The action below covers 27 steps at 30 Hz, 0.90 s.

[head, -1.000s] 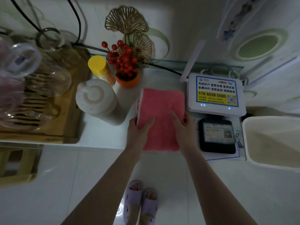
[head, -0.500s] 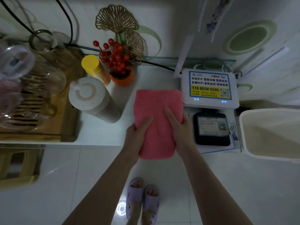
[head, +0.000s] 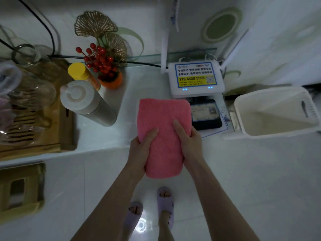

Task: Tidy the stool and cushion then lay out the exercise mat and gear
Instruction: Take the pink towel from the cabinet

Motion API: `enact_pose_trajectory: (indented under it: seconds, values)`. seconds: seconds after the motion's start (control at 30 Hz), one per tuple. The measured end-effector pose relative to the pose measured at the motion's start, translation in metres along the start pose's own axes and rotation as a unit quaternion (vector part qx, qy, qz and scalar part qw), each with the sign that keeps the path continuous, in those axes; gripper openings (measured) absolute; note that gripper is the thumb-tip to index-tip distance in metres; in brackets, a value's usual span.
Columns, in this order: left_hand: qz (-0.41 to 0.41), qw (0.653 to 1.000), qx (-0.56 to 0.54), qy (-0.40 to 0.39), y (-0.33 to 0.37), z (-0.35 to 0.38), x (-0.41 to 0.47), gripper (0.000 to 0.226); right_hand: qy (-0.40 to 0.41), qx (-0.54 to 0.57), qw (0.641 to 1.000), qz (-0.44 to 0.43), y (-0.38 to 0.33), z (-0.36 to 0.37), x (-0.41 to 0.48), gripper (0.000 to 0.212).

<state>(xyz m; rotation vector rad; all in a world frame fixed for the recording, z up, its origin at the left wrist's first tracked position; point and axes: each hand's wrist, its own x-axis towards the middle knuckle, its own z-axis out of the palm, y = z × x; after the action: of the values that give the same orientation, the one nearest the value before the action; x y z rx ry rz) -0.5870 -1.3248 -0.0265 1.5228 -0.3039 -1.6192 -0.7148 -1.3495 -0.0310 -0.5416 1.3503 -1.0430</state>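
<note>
A folded pink towel (head: 165, 119) is held over the front edge of the white counter (head: 107, 141), its near end hanging past the edge. My left hand (head: 140, 150) grips the towel's left side with the thumb on top. Its right side is gripped the same way by my right hand (head: 189, 143). No stool, cushion or exercise mat is in view.
On the counter stand a white bottle (head: 86, 103), a yellow-capped bottle (head: 81, 75), a red-berry pot (head: 107, 73), a router (head: 196, 79), a dark device (head: 206, 115) and glassware on a wooden tray (head: 52, 136). A white bin (head: 276, 112) stands right. A wooden stool-like frame (head: 20, 190) sits low left.
Both hands have drawn the pink towel toward me, off the counter, so more of it hangs past the edge. My feet have shifted on the floor.
</note>
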Motion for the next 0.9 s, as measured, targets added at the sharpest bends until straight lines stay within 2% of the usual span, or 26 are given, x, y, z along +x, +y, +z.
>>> enact_pose_trajectory:
  seconds: [0.1,0.23,0.4,0.53,0.57,0.7,0.9]
  values:
    - [-0.006,0.999,0.023,-0.025,-0.009,0.0,-0.011,0.056,0.033,0.004,0.999,-0.002,0.005,-0.01,-0.023,0.013]
    - [-0.007,0.994,0.075,-0.082,-0.025,-0.005,-0.031,0.046,0.1,0.047,0.994,-0.023,0.019,-0.022,-0.064,0.012]
    - [-0.012,0.97,0.152,-0.188,-0.058,-0.007,-0.065,0.059,0.19,0.108,0.975,-0.048,0.05,-0.053,-0.127,0.015]
    - [-0.047,0.944,0.206,-0.255,-0.1,0.006,-0.098,0.03,0.264,0.142,0.952,-0.059,0.073,-0.093,-0.176,0.016]
    - [-0.053,0.938,0.22,-0.261,-0.109,0.008,-0.103,0.029,0.275,0.155,0.947,-0.054,0.077,-0.1,-0.186,0.015]
    - [-0.09,0.903,0.278,-0.316,-0.161,0.018,-0.143,0.045,0.344,0.219,0.911,-0.063,0.11,-0.144,-0.243,0.012]
    - [-0.134,0.844,0.354,-0.38,-0.24,0.016,-0.203,0.039,0.427,0.278,0.857,-0.072,0.167,-0.188,-0.334,0.011]
